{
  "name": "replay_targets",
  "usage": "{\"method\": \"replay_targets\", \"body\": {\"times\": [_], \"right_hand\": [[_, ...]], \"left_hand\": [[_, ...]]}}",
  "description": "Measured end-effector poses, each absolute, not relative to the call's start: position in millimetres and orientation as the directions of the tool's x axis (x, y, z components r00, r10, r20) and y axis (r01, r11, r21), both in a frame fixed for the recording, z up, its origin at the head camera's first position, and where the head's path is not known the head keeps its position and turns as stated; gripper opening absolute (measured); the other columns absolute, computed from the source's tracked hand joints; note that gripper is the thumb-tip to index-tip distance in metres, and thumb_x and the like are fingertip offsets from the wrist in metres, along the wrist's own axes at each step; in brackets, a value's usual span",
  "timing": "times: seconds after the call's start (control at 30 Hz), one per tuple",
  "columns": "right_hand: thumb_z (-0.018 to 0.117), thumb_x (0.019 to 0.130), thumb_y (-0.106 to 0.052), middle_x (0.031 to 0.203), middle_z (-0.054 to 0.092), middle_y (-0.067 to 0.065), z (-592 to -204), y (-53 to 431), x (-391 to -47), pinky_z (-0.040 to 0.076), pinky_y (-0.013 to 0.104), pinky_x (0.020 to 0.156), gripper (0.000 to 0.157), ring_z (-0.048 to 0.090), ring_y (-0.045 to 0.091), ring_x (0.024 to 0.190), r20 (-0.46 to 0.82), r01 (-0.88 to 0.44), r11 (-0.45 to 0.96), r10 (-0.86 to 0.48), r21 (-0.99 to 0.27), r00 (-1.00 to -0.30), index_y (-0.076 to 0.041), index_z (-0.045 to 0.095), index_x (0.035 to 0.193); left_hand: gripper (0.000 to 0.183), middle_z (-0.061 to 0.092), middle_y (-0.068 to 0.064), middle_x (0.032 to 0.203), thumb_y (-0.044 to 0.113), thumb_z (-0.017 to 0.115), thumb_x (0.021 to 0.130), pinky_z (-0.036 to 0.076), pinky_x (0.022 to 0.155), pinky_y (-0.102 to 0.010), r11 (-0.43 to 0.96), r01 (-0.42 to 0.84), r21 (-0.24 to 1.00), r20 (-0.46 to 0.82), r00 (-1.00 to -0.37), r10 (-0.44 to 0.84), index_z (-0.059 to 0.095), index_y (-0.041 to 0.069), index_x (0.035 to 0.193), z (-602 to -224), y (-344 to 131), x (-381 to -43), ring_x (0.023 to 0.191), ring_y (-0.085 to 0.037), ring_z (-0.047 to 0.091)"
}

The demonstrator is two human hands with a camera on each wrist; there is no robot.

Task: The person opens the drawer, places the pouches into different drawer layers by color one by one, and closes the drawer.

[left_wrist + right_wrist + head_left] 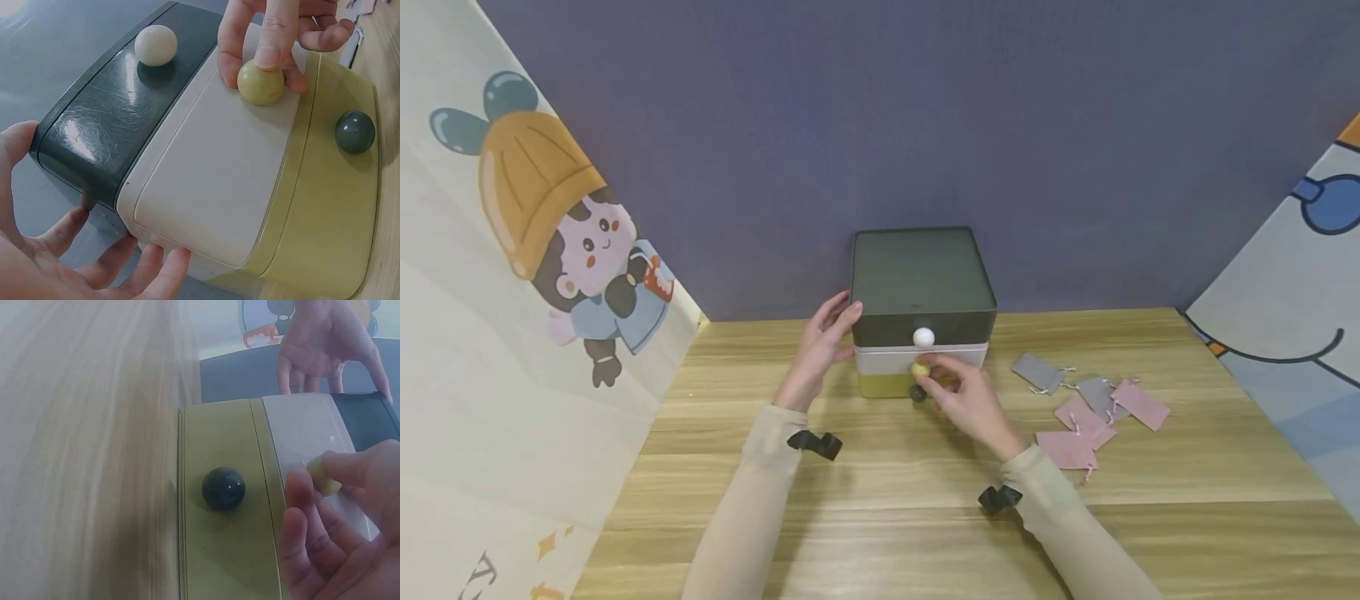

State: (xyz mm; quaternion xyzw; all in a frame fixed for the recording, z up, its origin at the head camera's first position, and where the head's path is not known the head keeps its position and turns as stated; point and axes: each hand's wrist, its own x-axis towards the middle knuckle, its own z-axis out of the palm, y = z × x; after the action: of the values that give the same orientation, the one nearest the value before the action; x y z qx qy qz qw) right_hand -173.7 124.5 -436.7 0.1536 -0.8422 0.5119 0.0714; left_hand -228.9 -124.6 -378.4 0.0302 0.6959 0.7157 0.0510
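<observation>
Dark green, white and yellow-green tiers are making up a squarish, smooth, plastic-looking box [917, 271], which is standing on the wood-grain table [880, 533] near a plain purplish-blue wall [917, 125]. Each tier is carrying a round knob of contrasting colour, probably to make it easy to tell apart and grasp: a glossy white ball [155, 45] on the dark tier, a pale yellow ball [259, 86] on the white tier in the middle, and a dark green ball [355, 132] on the bottom tier.

The person's right hand [966, 400] is pinching the yellow ball, thumb and fingertips clamped on it, its other fingers curving loosely nearby; a small knob likely suits such a fingertip hold. The left hand [816, 354] is resting against the box's left side, fingers spread apart and gripping nothing, seemingly bracing it against sliding.

To the right, apart from the box, two grey cloth drawstring pouches [1038, 372] and three pink cloth drawstring pouches [1140, 404] are lying flat, some overlapping.
</observation>
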Motion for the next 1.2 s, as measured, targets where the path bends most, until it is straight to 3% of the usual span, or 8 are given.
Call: {"method": "replay_targets", "body": {"times": [0.3, 1.2], "right_hand": [[0.076, 0.100, -0.017, 0.102, 0.079, 0.008, -437.7, 123.0, -172.3, 0.054, 0.027, 0.050, 0.031, 0.069, 0.038, 0.061, 0.261, -0.312, 0.446, -0.175, -0.839, -0.950, -0.017, 0.074, 0.131], [0.076, 0.099, -0.014, 0.099, 0.079, 0.009, -435.5, 121.4, -168.3, 0.055, 0.026, 0.051, 0.027, 0.071, 0.038, 0.063, 0.258, -0.299, 0.450, -0.151, -0.842, -0.954, -0.014, 0.076, 0.127]], "left_hand": [[0.071, 0.044, -0.011, 0.167, 0.046, 0.064, 0.104, 0.052, 0.110, -0.063, 0.001, -0.068, 0.998, -0.067, -0.992, 0.102, 0.038, 0.021, 0.166, -378.9, -125.1, -228.7, 0.145, -0.042, 0.050], [0.072, 0.039, -0.013, 0.170, 0.049, 0.062, 0.104, 0.052, 0.110, -0.065, 0.021, -0.077, 0.997, -0.079, -0.991, 0.110, 0.037, 0.024, 0.166, -377.4, -124.1, -228.4, 0.148, -0.046, 0.046]]}}
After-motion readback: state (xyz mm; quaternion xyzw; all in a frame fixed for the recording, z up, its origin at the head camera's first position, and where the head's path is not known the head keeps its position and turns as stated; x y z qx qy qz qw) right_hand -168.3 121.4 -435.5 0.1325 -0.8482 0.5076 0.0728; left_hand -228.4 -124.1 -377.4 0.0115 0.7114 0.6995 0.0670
